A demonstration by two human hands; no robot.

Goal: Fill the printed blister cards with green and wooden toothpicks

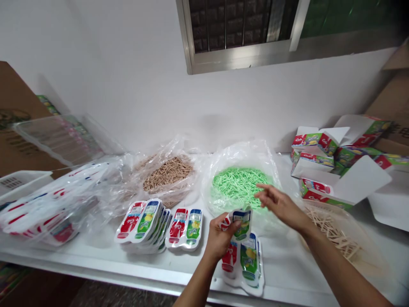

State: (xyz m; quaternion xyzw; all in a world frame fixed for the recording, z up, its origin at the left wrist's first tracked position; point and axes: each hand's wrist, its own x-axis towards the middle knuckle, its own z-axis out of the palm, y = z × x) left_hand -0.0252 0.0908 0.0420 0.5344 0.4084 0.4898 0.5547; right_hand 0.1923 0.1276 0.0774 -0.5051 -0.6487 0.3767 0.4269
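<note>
My left hand (219, 234) is closed on a small printed packet (243, 225) with a blue, green and yellow soda-bottle design, held tilted above the table. Below it lies a short stack of white-edged twin packs (249, 260) printed with a red cola bottle and a green lemon-soda bottle. To the right, my right hand (276, 204) reaches over the near right side of a clear bag of green sticks (238, 183). Its fingers are apart, and I see nothing between them. A single twin pack (184, 229) lies left of my left hand, beside a taller leaning stack (143, 224).
An open plastic bag holds brown sticks (169, 172). At right are a tray of pale sticks (338, 234) and open printed boxes (329, 187). A large plastic bag of packs (60, 204), a white basket (24, 183) and a cardboard box (22, 128) stand left.
</note>
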